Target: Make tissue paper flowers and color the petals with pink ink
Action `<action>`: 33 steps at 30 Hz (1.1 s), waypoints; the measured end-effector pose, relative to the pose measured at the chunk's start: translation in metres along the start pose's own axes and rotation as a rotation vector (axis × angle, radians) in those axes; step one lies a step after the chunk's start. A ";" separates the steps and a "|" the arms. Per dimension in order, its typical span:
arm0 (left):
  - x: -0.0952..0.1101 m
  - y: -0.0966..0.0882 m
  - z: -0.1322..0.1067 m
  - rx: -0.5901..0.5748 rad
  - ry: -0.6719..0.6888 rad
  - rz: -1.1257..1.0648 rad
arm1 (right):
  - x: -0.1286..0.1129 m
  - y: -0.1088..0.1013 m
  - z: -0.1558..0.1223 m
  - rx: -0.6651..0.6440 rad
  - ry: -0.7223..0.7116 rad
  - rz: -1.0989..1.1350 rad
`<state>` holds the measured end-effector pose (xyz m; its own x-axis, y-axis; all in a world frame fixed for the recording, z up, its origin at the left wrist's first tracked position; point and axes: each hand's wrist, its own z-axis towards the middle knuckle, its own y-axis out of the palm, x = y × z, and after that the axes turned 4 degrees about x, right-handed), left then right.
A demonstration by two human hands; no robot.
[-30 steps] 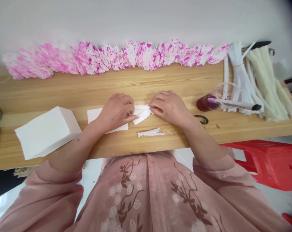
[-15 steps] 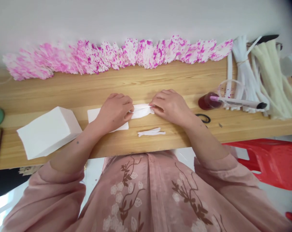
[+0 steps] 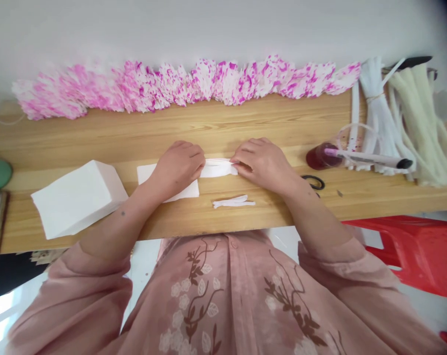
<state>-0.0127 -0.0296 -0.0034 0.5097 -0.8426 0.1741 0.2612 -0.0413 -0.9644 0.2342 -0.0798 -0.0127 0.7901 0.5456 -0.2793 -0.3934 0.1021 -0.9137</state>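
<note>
A narrow folded strip of white tissue paper stretches between my hands, low over the wooden table. My left hand has its fingers closed on the strip's left end. At the other end, my right hand pinches the paper between thumb and fingers. Partly covered by my left hand and forearm, a flat white sheet lies on the table. Just in front of the strip are a few short white ties. The fingertips of my left hand are partly hidden.
A thick stack of white paper sits at left. Pink-spotted paper flowers line the wall. On the right are black-handled scissors, a bottle of dark red liquid, a marker pen and bundled white strips. A red stool stands below.
The strip between my hands looks flatter and straighter along its lower edge. Both hands keep their hold. The whole view has shifted slightly.
</note>
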 end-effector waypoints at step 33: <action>0.007 0.005 0.001 0.051 -0.033 0.014 | 0.000 -0.005 0.000 -0.065 0.010 -0.028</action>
<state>-0.0073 -0.0351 -0.0070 0.5404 -0.8245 0.1677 0.2950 -0.0010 -0.9555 0.2358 -0.0808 -0.0083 0.8055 0.5346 -0.2557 -0.3395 0.0627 -0.9385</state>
